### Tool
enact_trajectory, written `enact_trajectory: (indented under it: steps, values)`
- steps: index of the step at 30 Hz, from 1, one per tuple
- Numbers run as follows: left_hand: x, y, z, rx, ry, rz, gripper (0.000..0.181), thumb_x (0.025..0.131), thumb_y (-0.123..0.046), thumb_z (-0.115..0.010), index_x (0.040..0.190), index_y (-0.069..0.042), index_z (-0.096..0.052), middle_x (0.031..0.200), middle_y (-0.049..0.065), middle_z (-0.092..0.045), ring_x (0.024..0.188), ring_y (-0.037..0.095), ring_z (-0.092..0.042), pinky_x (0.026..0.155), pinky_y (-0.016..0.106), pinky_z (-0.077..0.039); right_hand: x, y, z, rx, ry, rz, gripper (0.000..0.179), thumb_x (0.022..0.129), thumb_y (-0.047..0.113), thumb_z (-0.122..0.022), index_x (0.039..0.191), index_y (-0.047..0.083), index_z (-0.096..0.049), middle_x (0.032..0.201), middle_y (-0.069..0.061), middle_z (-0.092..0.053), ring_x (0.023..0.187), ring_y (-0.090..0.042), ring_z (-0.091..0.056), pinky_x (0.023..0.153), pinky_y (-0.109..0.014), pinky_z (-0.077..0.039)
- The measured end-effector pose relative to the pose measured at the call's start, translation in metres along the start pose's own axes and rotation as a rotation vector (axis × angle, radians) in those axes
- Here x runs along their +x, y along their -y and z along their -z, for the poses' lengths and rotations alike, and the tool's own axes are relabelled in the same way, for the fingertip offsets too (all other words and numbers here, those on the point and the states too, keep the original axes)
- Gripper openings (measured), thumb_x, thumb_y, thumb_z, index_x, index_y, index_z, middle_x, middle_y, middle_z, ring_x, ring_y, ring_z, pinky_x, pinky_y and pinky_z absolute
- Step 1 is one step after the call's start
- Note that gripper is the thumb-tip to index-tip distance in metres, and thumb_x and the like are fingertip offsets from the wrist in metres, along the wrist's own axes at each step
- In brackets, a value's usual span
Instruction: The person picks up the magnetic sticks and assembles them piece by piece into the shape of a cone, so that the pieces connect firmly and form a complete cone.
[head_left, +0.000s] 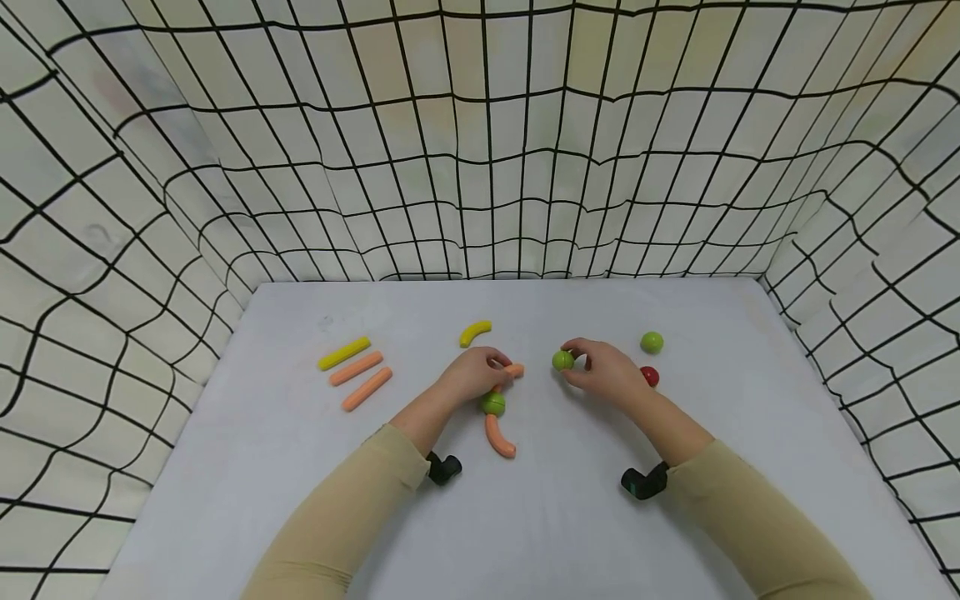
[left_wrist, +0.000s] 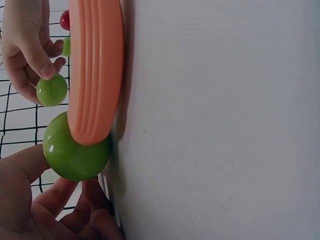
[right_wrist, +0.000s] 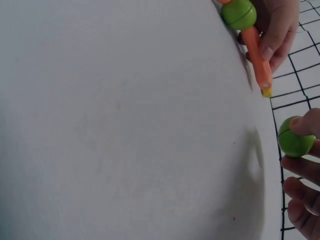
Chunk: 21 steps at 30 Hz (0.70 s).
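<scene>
My left hand (head_left: 472, 373) pinches an orange stick (right_wrist: 257, 57) between thumb and fingers. One end of that stick meets a grooved green ball (head_left: 492, 404). A curved orange piece (head_left: 500, 437) joins the ball's near side; it looms large and ribbed in the left wrist view. My right hand (head_left: 609, 373), to the right, grips a second green ball (right_wrist: 295, 137) in its fingertips, apart from the stick's free end. In the right wrist view this ball shows a dark groove and hangs over the white table.
Left on the white table (head_left: 225, 467) lie a yellow stick (head_left: 344, 353) and two orange sticks (head_left: 356, 368). A curved yellow piece (head_left: 476, 333) sits beyond my left hand. A green ball (head_left: 652, 342) and a red ball (head_left: 650, 376) are beside my right hand. Grid-patterned walls (head_left: 510, 183) surround the table.
</scene>
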<state>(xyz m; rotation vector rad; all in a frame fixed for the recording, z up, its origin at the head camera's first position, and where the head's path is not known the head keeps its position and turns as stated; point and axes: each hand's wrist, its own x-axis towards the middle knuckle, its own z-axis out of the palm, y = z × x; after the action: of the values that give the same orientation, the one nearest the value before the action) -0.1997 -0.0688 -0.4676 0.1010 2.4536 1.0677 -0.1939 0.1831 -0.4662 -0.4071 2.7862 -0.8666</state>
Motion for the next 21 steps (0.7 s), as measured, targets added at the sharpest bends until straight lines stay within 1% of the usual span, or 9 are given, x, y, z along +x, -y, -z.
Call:
enact_trajectory:
  steps: [8,14,21]
  values:
    - [-0.001,0.0,0.001,-0.009,-0.001,-0.01,0.029,0.093,-0.031,-0.069,0.116,-0.014,-0.067,0.108,0.006,-0.062,0.086,0.02,-0.057,0.073,0.031,-0.047,0.007,0.008,-0.018,-0.022,0.051,0.033,0.04,0.09,0.025,-0.071,0.128,0.014,-0.062,0.114,-0.004,-0.066,0.088,-0.02,-0.056,0.08,-0.036,-0.049]
    - [-0.003,-0.001,0.001,-0.008,0.006,-0.013,0.028,0.093,-0.029,-0.068,0.117,-0.013,-0.068,0.109,0.007,-0.063,0.084,0.019,-0.058,0.072,0.03,-0.047,0.011,0.016,-0.025,-0.027,0.054,0.029,0.041,0.089,0.025,-0.073,0.127,0.014,-0.063,0.113,-0.004,-0.066,0.087,-0.019,-0.056,0.079,-0.036,-0.049]
    - [-0.002,-0.001,0.001,-0.012,0.005,-0.02,0.029,0.092,-0.027,-0.068,0.117,-0.013,-0.068,0.11,0.007,-0.063,0.085,0.019,-0.058,0.071,0.029,-0.048,0.015,0.021,-0.029,-0.042,0.059,0.027,0.041,0.089,0.026,-0.074,0.127,0.014,-0.063,0.113,-0.003,-0.066,0.087,-0.017,-0.056,0.079,-0.036,-0.049]
